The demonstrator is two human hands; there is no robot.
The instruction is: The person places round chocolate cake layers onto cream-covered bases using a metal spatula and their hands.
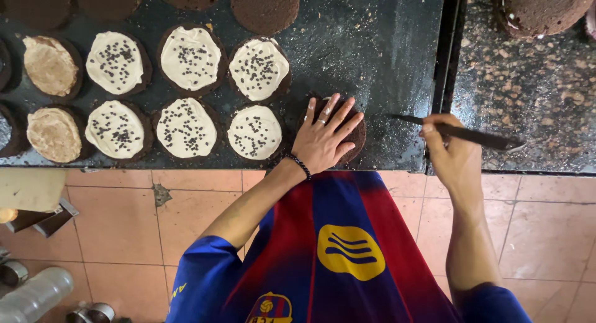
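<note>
Left hand (324, 135) on cake round (354, 137), right of iced rounds (186, 93).

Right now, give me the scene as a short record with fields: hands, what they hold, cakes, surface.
left hand: flat on a bare chocolate round, palm down
right hand: grips a knife, blade pointing left, over the counter edge
creamed rounds: six with cream and chocolate chips, e.g.; two with tan cream at left, e.g.
bare rounds: along the top edge, e.g.
surface: dark counter
</note>
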